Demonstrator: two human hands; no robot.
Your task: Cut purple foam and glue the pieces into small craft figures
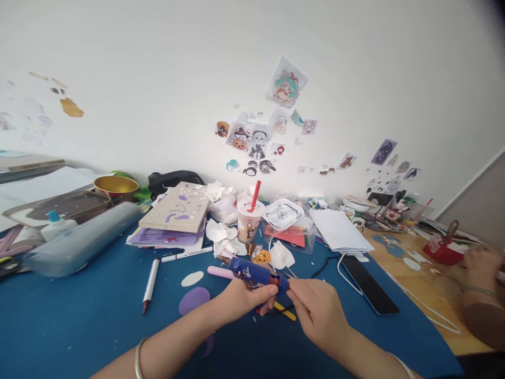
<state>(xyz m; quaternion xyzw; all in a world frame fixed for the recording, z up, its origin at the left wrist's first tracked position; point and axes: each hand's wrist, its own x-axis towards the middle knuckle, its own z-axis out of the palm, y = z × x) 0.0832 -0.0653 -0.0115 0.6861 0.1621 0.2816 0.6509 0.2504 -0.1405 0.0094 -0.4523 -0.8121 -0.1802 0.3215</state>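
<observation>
A dark blue printed cylinder with a narrow brownish tip lies slantwise in my left hand, its fingers closed round it. My right hand pinches the cylinder's blue right end, where a small reddish part shows; the fingertips hide any finer detail. A pink stick emerges from behind my left hand, and a yellow stick lies beneath both hands. Just beyond them are an orange pumpkin cutout and crumpled white paper. Purple and white paper ovals lie to the left.
Behind my hands stands a lidded cup with a red straw. A brown-tipped marker lies left, near a board on papers. On the right are a phone, a white cable and another person's arm.
</observation>
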